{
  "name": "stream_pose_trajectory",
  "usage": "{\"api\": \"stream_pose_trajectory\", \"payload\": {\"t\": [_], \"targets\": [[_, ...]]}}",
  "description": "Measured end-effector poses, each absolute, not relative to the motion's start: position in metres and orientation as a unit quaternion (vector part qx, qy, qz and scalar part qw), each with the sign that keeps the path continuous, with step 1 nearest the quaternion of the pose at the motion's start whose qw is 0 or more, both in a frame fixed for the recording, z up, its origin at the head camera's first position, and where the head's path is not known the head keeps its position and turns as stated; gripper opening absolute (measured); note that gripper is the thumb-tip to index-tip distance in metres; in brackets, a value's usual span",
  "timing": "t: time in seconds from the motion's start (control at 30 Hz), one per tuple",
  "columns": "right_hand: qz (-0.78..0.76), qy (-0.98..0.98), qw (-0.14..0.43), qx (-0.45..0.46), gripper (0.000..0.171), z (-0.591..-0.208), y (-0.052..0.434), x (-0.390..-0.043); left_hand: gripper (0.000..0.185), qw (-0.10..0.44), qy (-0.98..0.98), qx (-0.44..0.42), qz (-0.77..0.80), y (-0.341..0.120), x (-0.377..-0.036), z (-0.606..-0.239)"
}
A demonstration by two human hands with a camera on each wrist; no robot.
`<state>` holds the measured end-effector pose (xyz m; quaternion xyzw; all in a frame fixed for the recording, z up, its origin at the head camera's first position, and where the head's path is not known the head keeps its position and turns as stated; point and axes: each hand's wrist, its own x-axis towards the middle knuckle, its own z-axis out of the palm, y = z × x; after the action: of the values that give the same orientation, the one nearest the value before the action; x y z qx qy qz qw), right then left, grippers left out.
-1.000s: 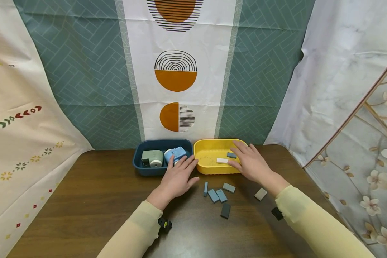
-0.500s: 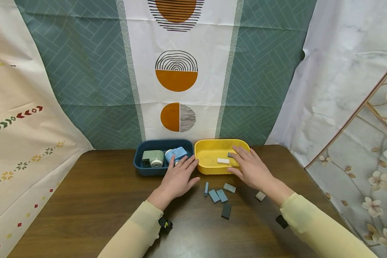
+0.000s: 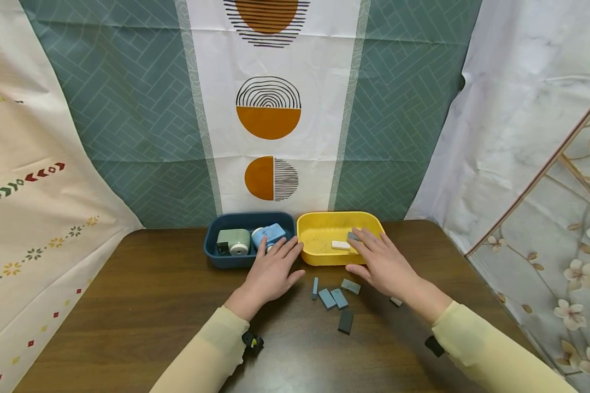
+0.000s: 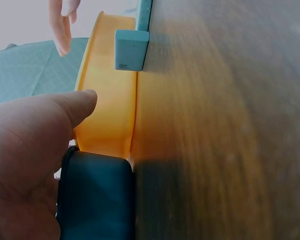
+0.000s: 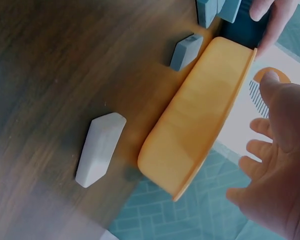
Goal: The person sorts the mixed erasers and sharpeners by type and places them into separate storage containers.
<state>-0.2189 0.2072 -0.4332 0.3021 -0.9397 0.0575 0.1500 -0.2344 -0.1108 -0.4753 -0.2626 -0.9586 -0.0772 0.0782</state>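
The right hand (image 3: 381, 263) hovers at the centre-right of the head view, fingers spread and straight, gripping nothing, its fingertips over the near rim of the yellow tray (image 3: 319, 258). A white block (image 3: 340, 245) lies in the tray just left of those fingertips, long axis running left-right. The left hand (image 3: 270, 273) rests flat at centre frame, fingers extended against the blue tray (image 3: 211, 256). Grey blocks (image 3: 335, 298) lie on the worktop (image 3: 137, 305) between the wrists, nearer the right hand.

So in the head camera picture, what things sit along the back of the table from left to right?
Dark blue tray → green sharpener → blue sharpener → yellow tray → white eraser.
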Motion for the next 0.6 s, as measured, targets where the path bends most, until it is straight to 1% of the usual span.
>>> {"api": "stream_pose_trajectory", "payload": {"t": [0.33,0.6], "targets": [[0.065,-0.929,0.16,0.329,0.071,-0.436,0.198,-0.211,0.074,0.08,-0.958,-0.263,-0.08,-0.111,-0.234,-0.475],[0.07,-0.93,0.133,0.335,0.071,-0.437,0.187,-0.201,0.074,0.082,-0.96,-0.26,-0.065,-0.111,-0.235,-0.476]]}}
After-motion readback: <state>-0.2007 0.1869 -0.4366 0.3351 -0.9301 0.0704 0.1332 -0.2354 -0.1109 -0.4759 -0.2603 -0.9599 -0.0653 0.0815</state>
